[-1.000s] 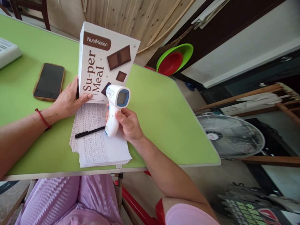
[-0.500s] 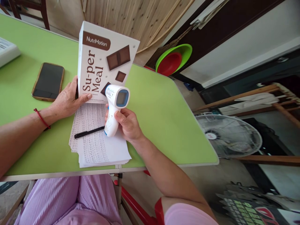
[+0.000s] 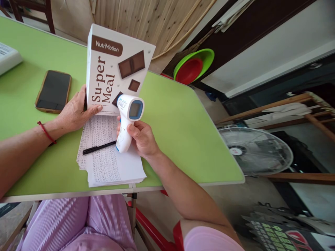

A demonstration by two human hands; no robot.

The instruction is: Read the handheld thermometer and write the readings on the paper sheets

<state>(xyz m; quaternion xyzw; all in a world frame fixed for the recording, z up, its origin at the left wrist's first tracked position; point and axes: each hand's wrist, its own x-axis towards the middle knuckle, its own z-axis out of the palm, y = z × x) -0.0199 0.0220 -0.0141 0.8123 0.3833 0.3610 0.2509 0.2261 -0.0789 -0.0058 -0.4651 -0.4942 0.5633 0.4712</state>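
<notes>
My left hand (image 3: 74,113) grips the lower left corner of a white box (image 3: 104,73) printed "NutriMotion Su-per Meal", its thumb on the front face. The box is held tilted up, with its front towards me. In my right hand (image 3: 142,137) is a white and blue infrared thermometer (image 3: 125,137), held upright by its handle in front of the box's lower edge. Its small grey screen faces me. Below lies a stack of handwritten paper sheets (image 3: 104,172), with a black pen (image 3: 96,148) across it; the pen's right end is hidden behind the thermometer.
A phone in a brown case (image 3: 53,90) lies left of the box on the green table (image 3: 183,139). At the far left edge is a white object (image 3: 9,57), partly cut off. Beyond the table's right side are a fan (image 3: 261,151) and green and red basins (image 3: 193,66).
Almost nothing differs. The box and the thermometer have shifted very slightly to the left in the picture; both hands keep their hold.
</notes>
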